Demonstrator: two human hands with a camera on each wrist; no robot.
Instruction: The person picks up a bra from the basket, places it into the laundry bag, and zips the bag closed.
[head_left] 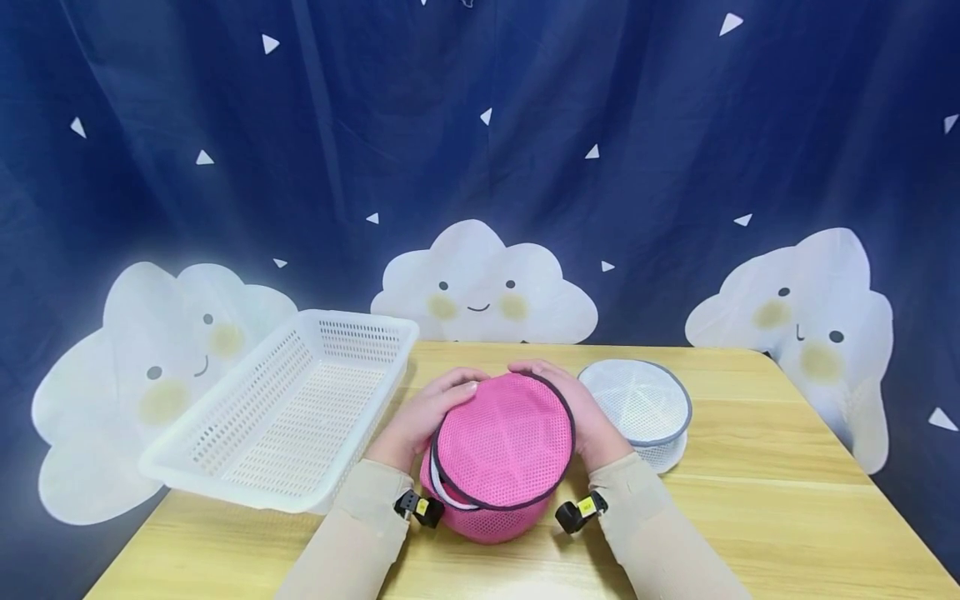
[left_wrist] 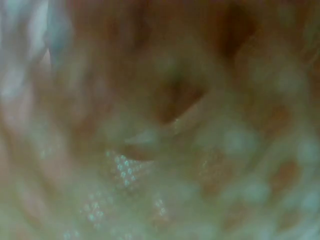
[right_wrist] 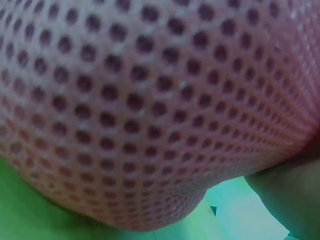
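Near the front of the table is a pink mesh laundry bag (head_left: 504, 442), round, with dark trim around its top and a white strip showing at the left of the opening. My left hand (head_left: 423, 417) holds its left side, thumb lying near the top edge. On the opposite side, my right hand (head_left: 588, 417) grips the bag, its fingers reaching over the far rim. Close-up mesh (right_wrist: 125, 115) of the bag fills most of the right wrist view. The left wrist view is blurred, with mesh close to the lens.
To the left stands a white perforated plastic basket (head_left: 390, 392), long and shallow. A white mesh laundry bag (head_left: 636, 402) with grey trim sits just right of my right hand. Behind the wooden table (head_left: 780, 467) hangs a dark blue curtain (head_left: 637, 83) with cloud prints.
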